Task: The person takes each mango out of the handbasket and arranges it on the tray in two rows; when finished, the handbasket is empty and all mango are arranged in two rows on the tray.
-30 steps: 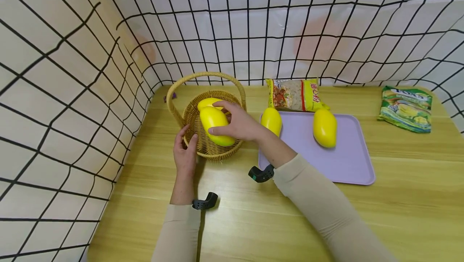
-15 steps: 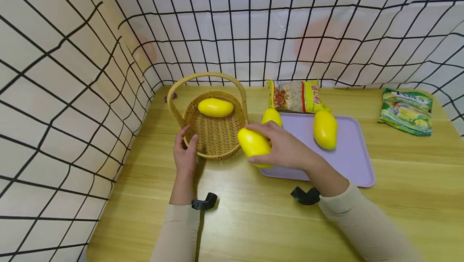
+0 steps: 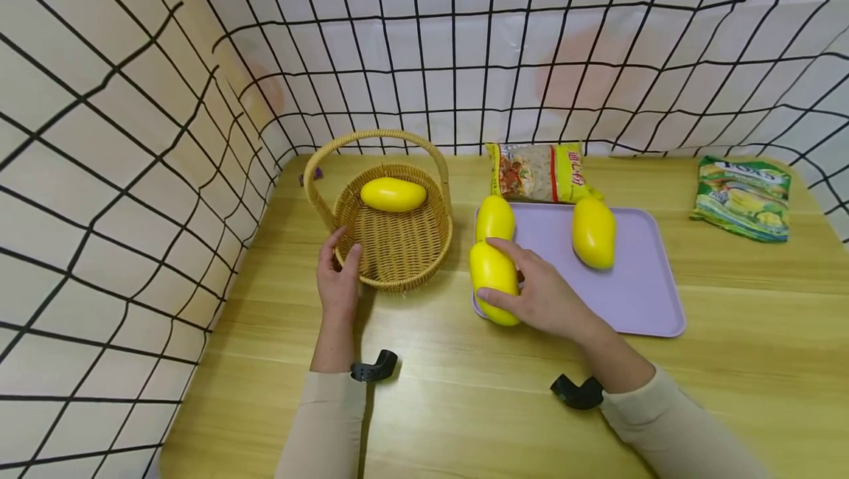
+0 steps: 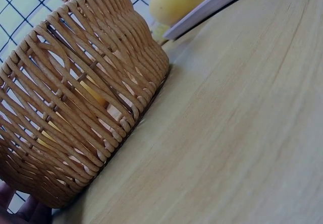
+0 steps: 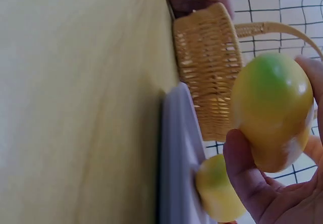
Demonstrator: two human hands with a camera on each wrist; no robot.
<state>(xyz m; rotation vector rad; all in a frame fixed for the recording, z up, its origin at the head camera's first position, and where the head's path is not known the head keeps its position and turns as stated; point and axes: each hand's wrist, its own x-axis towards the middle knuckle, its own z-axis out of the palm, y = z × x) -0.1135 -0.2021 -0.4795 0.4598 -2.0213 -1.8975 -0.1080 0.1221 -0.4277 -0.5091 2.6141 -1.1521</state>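
My right hand [image 3: 550, 291] grips a yellow mango [image 3: 494, 276] with a green end, between thumb and fingers, over the left front of the lilac tray [image 3: 637, 302]. The right wrist view shows this mango [image 5: 272, 108] raised above the tray edge. Just behind it lies a second mango [image 3: 495, 219]; a third mango [image 3: 593, 233] rests toward the tray's back right. Another mango [image 3: 393, 194] lies at the back inside the wicker basket [image 3: 398, 247]. My left hand [image 3: 340, 280] holds the basket's left front rim; its fingers show partly at the lower left of the left wrist view.
A yellow food packet [image 3: 540, 173] lies behind the tray. Farther right is a green FOX'S bag [image 3: 743, 199]. A small purple item [image 3: 312, 176] sits left of the basket, whose handle [image 3: 378, 133] arches upward. White walls with black grid lines enclose the wooden table [image 3: 451, 405].
My right hand has carried the mango from inside the basket rightward to the tray's left front. The left hand and the basket stay in place.
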